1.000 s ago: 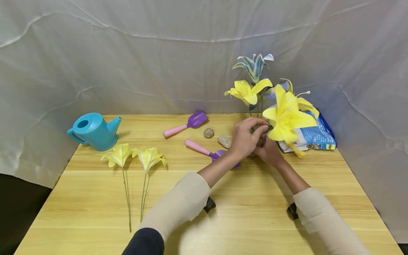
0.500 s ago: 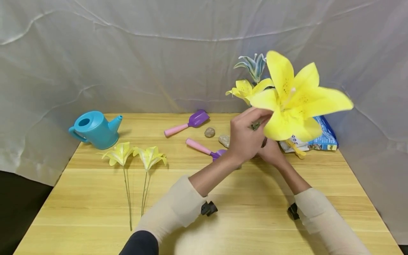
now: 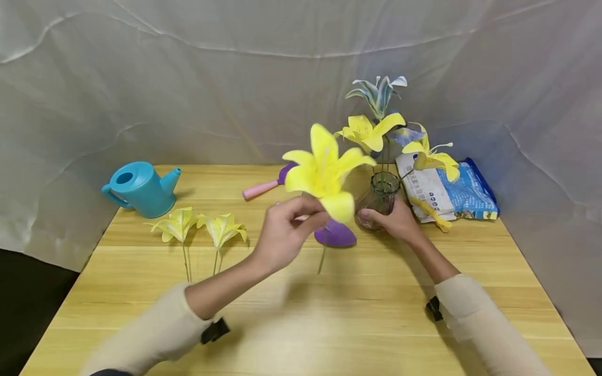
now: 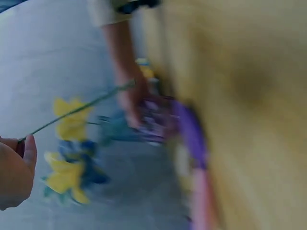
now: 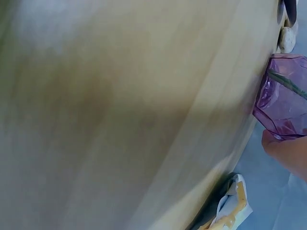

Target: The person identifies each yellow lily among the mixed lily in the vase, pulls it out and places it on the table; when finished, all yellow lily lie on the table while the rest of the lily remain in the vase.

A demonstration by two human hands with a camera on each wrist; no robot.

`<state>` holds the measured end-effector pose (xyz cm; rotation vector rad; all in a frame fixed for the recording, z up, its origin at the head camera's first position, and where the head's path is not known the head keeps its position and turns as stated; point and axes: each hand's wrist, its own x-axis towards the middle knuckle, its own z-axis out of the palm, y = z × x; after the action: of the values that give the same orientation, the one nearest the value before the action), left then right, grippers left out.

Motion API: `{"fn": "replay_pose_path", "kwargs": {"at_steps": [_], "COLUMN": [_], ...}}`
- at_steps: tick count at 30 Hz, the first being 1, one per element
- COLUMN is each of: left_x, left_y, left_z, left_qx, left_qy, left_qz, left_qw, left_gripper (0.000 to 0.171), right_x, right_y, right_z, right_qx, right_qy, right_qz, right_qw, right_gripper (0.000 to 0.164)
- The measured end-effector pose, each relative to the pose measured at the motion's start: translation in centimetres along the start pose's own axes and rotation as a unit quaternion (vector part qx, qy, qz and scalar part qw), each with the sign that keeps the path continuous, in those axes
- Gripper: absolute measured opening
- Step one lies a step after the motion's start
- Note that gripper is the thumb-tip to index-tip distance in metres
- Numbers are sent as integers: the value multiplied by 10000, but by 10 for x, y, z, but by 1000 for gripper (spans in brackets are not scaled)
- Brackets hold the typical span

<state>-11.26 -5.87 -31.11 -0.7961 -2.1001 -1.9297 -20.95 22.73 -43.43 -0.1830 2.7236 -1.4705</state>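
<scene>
My left hand [image 3: 287, 232] pinches a yellow artificial lily [image 3: 324, 175] just below its bloom, over the middle of the table. The thin green stem [image 4: 79, 109] runs out from the fingers in the left wrist view, its lower end free. At the back right, my right hand [image 3: 398, 222] grips a purple-tinted glass vase [image 3: 376, 201] around its lower body. Out of the vase rise a blue-white lily [image 3: 378, 99], a yellow lily [image 3: 369, 133] and another yellow lily [image 3: 431, 154] leaning right. A green stem end shows through the vase wall [image 5: 288, 112] in the right wrist view.
Two pale yellow lilies [image 3: 218, 230] lie on the table at left. Behind them stands a blue watering can [image 3: 141, 190]. Purple shovels with pink handles [image 3: 260, 190] lie mid-table, partly hidden by the left hand. A blue-and-white bag [image 3: 451, 190] lies at the right, behind the vase.
My left hand has drawn the yellow lily away from the vase, first lifting it, then carrying it left over the table. My right hand has stayed on the vase.
</scene>
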Motion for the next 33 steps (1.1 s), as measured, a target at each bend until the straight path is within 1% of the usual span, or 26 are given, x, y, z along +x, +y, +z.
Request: {"fn": "replay_pose_path", "kwargs": {"at_steps": [2, 3, 5, 8, 10, 12, 14, 16, 19, 22, 24, 28, 30, 33], "left_x": [-14, -21, -35, -53, -64, -74, -82, -89, -96, -101, -103, -104, -104, -103], "left_y": [-6, -10, -18, -43, -60, -75, -85, -92, -98, -101, -103, -102, -99, -90], "left_z": [-15, -22, -36, -54, -65, -74, -82, -88, -95, -101, -103, -105, -105, -105], "left_qx": [211, 318, 442, 539, 578, 647, 734, 829, 910, 1018, 1118, 1556, 1975, 2611], "left_qy": [-149, -197, -301, -470, -559, -610, -606, -584, -526, -433, -367, -326, -352, -375], "left_qz": [-608, -966, -1661, -2497, -2897, -3145, -3293, -3379, -3507, -3631, -3660, -3597, -3431, -3096], "left_qw": [9978, 9946, 9847, 9657, 9537, 9451, 9394, 9357, 9306, 9252, 9231, 9194, 9176, 9136], "left_gripper": [7, 8, 8, 8, 8, 9, 9, 10, 11, 11, 10, 10, 11, 16], "right_x": [0, 0, -1, -1, -1, -1, -1, 0, 1, 1, 1, 1, 0, 1], "right_y": [0, 0, -1, -1, 0, 1, 2, 2, 2, 2, 1, 1, 1, 0], "right_z": [1, 2, 1, 1, 1, 1, 1, 2, 3, 3, 3, 3, 3, 4], "right_qx": [82, 93, 105, 106, 95, 90, 96, 101, 101, 93, 49, 29, 41, 88], "right_qy": [-63, -61, -25, 25, 37, 51, 45, 63, 78, 80, 82, 92, 100, 73], "right_qz": [51, 41, 31, 36, 42, 45, 12, -26, -94, -72, -15, 29, 9, -36], "right_qw": [9999, 9999, 9999, 9999, 9999, 9999, 9999, 9999, 9999, 9999, 10000, 9999, 9999, 9999], "right_gripper": [86, 86, 85, 85, 87, 87, 87, 86, 84, 83, 82, 82, 81, 81]}}
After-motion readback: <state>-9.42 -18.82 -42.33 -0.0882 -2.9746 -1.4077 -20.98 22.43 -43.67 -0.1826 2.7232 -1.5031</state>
